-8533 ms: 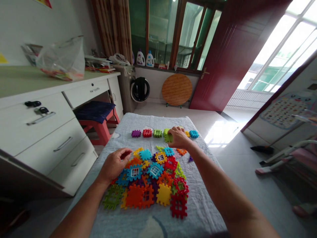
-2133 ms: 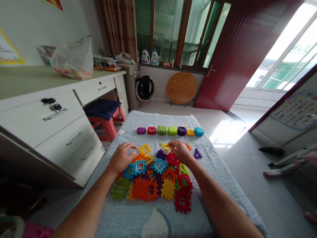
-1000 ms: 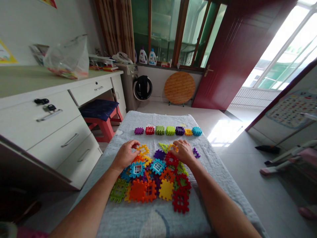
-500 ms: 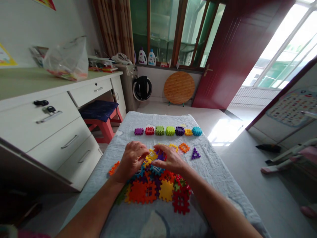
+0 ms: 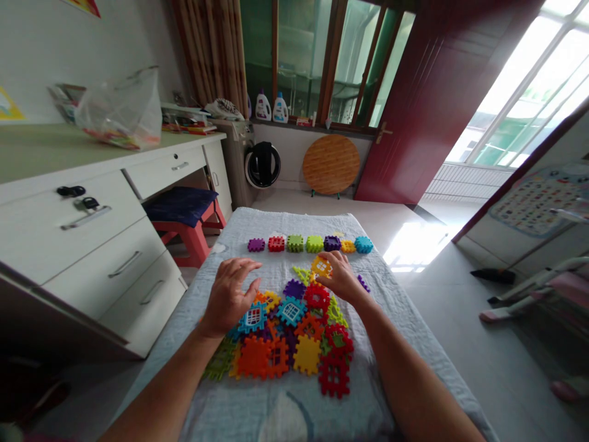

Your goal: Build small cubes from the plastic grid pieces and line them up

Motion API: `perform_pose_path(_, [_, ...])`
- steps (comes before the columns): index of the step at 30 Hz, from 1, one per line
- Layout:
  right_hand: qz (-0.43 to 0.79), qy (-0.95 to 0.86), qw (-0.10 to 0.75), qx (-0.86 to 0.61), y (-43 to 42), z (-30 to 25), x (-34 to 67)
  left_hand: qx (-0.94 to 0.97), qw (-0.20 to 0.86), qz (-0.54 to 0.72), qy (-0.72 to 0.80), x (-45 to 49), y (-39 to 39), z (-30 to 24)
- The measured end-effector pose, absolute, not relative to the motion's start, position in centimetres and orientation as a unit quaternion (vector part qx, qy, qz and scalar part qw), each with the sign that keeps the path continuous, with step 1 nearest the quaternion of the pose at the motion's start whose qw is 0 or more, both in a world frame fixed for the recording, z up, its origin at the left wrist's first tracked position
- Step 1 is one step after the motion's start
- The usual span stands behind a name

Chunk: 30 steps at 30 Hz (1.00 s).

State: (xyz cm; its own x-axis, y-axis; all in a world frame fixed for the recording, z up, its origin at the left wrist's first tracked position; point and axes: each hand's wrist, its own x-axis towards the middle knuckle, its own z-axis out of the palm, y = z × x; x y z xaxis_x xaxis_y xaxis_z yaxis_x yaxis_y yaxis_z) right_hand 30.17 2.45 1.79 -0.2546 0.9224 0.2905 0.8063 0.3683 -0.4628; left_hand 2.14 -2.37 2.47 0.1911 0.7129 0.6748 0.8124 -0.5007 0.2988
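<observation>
My right hand grips a yellow window-patterned building tile between thumb and fingers, just above the far side of a loose pile. My left hand hovers at the pile's left with fingers apart and nothing in it. Below and between the hands lie flat notched tiles: a blue window tile, a purple tile, a red tile, an orange tile, a yellow square tile and a dark red tile. A purple triangle is partly hidden behind my right hand.
A row of assembled blocks, including a green cube and a blue block, crosses the far part of the cloth-covered table. A pink stool and a white desk stand to the left, with a plastic bag on top.
My hands have moved apart. The right hand went right and away and now holds the yellow window tile; the left hand drew back to the left and opened.
</observation>
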Motion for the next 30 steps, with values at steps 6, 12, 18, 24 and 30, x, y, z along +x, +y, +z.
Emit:
perform_pose_path(6, [0.116, -0.801, 0.167, -0.563, 3.5, -0.1, 31.6, -0.745, 0.05, -0.411, -0.523, 0.9, -1.9, 2.0])
perform_pose_path(12, [0.102, -0.801, 0.161, -0.568, 3.3, 0.1, 31.0, -0.75, 0.033, -0.415, -0.514, 1.0, -1.9, 1.7])
perform_pose_path(18, [0.097, -0.806, 0.154, -0.563, 3.0, 0.5, 30.8, -0.739, 0.016, -0.383, -0.554, 0.0, -1.0, 0.6])
perform_pose_path(24, [0.087, -0.804, 0.157, -0.567, 3.1, 0.2, 30.6, -0.725, -0.004, -0.374, -0.579, -0.4, -0.5, -0.1])
perform_pose_path(30, [0.094, -0.798, 0.141, -0.578, 3.0, 0.6, 30.1, -0.722, -0.01, -0.371, -0.584, -0.4, -0.5, -0.2])
